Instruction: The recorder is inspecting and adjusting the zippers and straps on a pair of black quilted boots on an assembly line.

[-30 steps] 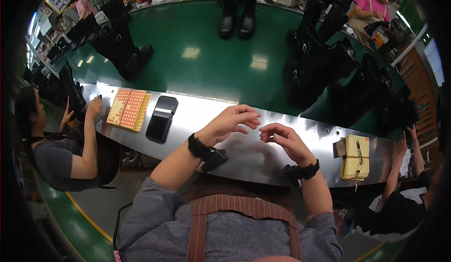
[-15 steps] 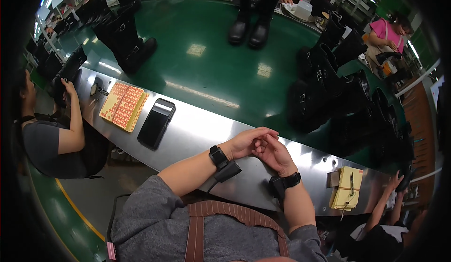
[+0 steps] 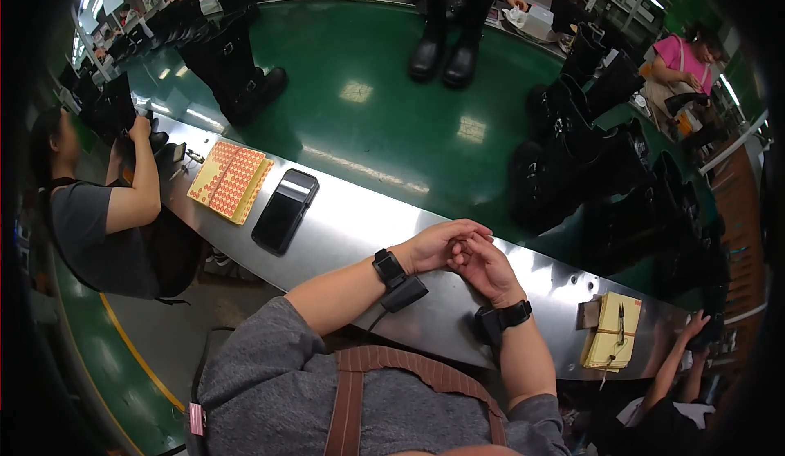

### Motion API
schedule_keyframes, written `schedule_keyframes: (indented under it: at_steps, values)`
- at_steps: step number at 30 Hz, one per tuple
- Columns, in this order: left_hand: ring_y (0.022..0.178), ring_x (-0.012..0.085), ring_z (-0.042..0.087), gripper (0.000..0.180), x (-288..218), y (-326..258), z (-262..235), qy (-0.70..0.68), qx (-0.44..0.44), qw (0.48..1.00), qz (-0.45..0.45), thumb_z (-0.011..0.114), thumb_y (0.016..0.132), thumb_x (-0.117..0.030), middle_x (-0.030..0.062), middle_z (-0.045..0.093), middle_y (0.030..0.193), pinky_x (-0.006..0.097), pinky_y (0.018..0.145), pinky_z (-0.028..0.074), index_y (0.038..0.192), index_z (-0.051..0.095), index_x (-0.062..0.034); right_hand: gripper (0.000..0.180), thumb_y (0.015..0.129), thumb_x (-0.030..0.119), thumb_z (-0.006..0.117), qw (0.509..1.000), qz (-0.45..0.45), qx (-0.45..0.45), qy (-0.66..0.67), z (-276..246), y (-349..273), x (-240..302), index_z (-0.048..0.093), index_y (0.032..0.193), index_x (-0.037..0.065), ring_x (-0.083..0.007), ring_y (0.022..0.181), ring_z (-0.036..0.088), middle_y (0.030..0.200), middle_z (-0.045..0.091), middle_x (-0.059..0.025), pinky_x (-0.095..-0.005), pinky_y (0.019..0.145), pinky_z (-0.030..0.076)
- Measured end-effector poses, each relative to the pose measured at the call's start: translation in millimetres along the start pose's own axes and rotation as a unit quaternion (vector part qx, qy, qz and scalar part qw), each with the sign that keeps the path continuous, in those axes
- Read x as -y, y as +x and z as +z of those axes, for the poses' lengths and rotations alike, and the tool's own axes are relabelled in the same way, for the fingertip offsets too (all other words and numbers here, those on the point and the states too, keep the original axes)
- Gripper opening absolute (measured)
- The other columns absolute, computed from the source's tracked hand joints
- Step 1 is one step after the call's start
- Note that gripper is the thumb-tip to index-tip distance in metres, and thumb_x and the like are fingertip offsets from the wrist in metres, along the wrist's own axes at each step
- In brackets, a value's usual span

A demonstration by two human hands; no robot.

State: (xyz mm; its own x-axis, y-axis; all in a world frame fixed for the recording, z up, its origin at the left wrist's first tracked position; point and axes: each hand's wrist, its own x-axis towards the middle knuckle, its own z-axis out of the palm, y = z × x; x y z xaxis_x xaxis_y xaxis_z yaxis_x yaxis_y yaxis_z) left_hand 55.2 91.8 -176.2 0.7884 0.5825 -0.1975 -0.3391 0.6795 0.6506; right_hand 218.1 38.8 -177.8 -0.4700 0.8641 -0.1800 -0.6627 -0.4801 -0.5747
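My left hand (image 3: 438,246) and my right hand (image 3: 486,267) rest together over the metal ledge (image 3: 360,235). Their fingers touch and overlap loosely, the left ones lying across the right ones. Neither hand shows anything held, though part of the right fingers is hidden. A black device is strapped to each wrist. Along the ledge to the left lie a black phone (image 3: 284,213) and a banded stack of red-patterned cards (image 3: 229,180). On the right sits a banded stack of yellow paper slips (image 3: 609,343), with thread snips (image 3: 621,325) on top.
Beyond the ledge runs a green surface (image 3: 343,125). A pair of black boots (image 3: 444,57) stands at its far middle, a buckled boot (image 3: 237,80) at left, and several more boots (image 3: 564,162) crowd the right. Co-workers sit at left (image 3: 106,227), lower right and far right.
The whole view has shifted slightly to the right. My hands keep the same pose. At left, the co-worker's arm and the boot by it have moved.
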Motion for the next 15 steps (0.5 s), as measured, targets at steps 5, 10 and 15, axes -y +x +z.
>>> schedule_keyframes:
  at_steps: [5,10,15]
  values:
    - [0.059,-0.001,0.046,0.036,-2.7,-1.9,0.2,0.02,0.014,1.0,-0.007,0.046,0.102,-0.024,-0.0006,0.062,0.092,0.016,0.056,0.044,0.126,0.057,0.0007,0.018,0.101,0.012,0.049,1.0,0.011,0.0,-0.023,3.3,0.4,2.6,0.058,0.112,0.002,-0.0168,0.083,0.064,0.096,0.065,-0.0079,-0.035,0.087,0.053]
    - [0.059,-0.0011,0.046,0.036,-0.5,-2.5,-0.5,0.016,0.016,1.0,-0.009,0.046,0.102,-0.023,-0.0003,0.062,0.093,0.015,0.054,0.043,0.125,0.057,0.0016,0.017,0.101,0.012,0.05,1.0,0.008,-0.006,-0.02,4.0,-1.9,1.6,0.059,0.112,0.002,-0.0166,0.084,0.063,0.098,0.065,-0.0077,-0.0346,0.089,0.053]
    - [0.059,-0.0001,0.046,0.036,1.7,-0.1,-0.3,0.018,0.004,1.0,-0.006,0.045,0.102,-0.023,0.0009,0.062,0.093,0.016,0.054,0.044,0.126,0.057,0.0015,0.017,0.1,0.012,0.051,1.0,0.013,0.004,-0.025,3.1,-2.1,1.5,0.058,0.113,0.002,-0.0164,0.084,0.063,0.098,0.065,-0.0074,-0.0341,0.089,0.052]
